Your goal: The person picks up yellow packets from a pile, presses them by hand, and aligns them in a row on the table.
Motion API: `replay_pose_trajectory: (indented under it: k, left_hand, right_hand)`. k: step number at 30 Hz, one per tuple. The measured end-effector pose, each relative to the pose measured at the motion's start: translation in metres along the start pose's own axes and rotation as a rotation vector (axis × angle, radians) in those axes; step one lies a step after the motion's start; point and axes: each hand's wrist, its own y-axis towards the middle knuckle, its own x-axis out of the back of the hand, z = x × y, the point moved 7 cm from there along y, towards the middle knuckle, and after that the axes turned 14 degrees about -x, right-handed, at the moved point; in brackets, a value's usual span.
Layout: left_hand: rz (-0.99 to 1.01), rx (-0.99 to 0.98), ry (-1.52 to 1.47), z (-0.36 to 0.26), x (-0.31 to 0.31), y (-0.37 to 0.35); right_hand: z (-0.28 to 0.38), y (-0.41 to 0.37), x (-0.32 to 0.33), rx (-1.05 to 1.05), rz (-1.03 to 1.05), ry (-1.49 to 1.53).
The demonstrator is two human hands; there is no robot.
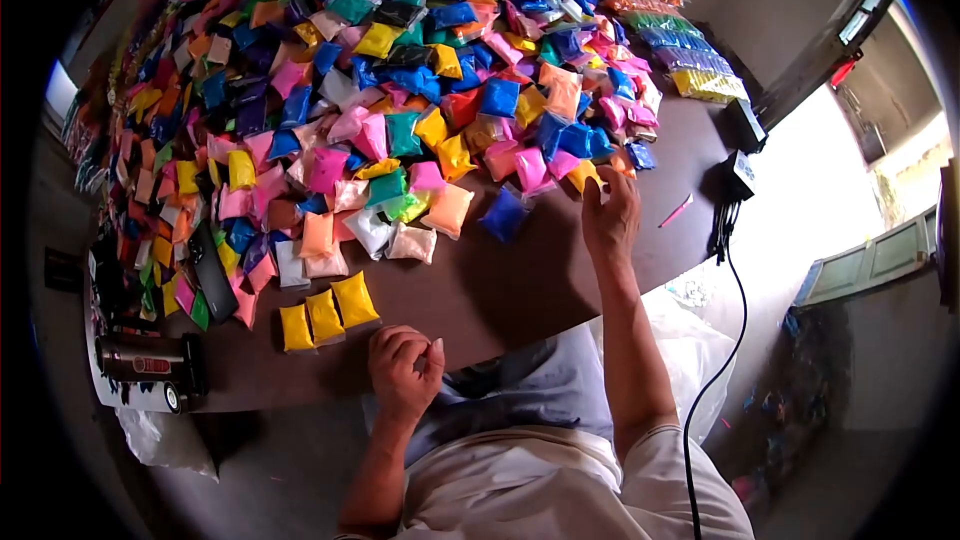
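Observation:
My right hand (612,218) reaches to the front edge of a big pile of small coloured packets. Its thumb and fingers are apart, right at a yellow packet (582,176). Close to the left of it, a dark blue packet (504,215) lies by itself on the brown table (440,295). At the table's near edge is my left hand (405,370), its fingers loosely curled and nothing showing in them. A row of three yellow packets (324,316) lies just beyond it to the left.
The pile of packets (400,135) covers the far and left table. Stacked bundles (708,86) stand at the back right, near black boxes (740,175) with a hanging cable (740,330). A pink pen-like tool (676,211), a dark phone (211,275) and a brown cylinder (150,362) also lie there.

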Motion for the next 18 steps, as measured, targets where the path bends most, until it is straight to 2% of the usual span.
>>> replay_pose_trajectory:
  k: [2, 4, 6, 8, 9, 11, 12, 14, 15, 17, 18]
  left_hand:
    - [-0.003, -0.002, 0.007, 0.0, 0.0, 0.0]
    - [-0.008, -0.004, 0.015, 0.0, 0.0, -0.002]
    - [0.019, 0.021, 0.016, 0.003, -0.002, -0.005]
    - [0.015, 0.022, 0.018, 0.003, -0.002, -0.006]
    - [0.011, 0.02, 0.02, 0.003, -0.002, -0.006]
    - [0.012, 0.016, 0.013, 0.004, -0.002, -0.006]
    - [0.011, 0.013, 0.013, 0.003, -0.002, -0.006]
    - [0.018, 0.021, 0.008, 0.003, -0.003, -0.005]
    - [0.024, 0.025, 0.011, 0.003, -0.002, -0.005]
    - [0.034, 0.025, 0.002, 0.002, 0.0, -0.003]
    - [0.038, 0.02, -0.008, 0.001, 0.001, -0.002]
  right_hand:
    - [-0.007, 0.006, -0.007, 0.046, -0.033, -0.101]
    - [-0.012, 0.011, -0.02, -0.005, 0.029, -0.314]
    - [-0.01, 0.015, -0.017, -0.036, 0.064, -0.322]
    - [-0.02, 0.016, -0.022, -0.257, 0.36, -0.374]
    - [-0.015, 0.016, -0.013, -0.259, 0.359, -0.379]
    - [-0.018, 0.002, -0.007, -0.39, 0.576, -0.304]
    - [-0.024, -0.005, -0.004, -0.393, 0.577, -0.311]
    - [-0.035, -0.026, -0.002, -0.472, 0.641, 0.181]
    - [-0.034, -0.037, 0.004, -0.478, 0.65, 0.177]
    - [-0.014, -0.062, 0.007, -0.588, 0.806, 0.531]
    - [-0.008, -0.073, 0.008, -0.594, 0.819, 0.533]
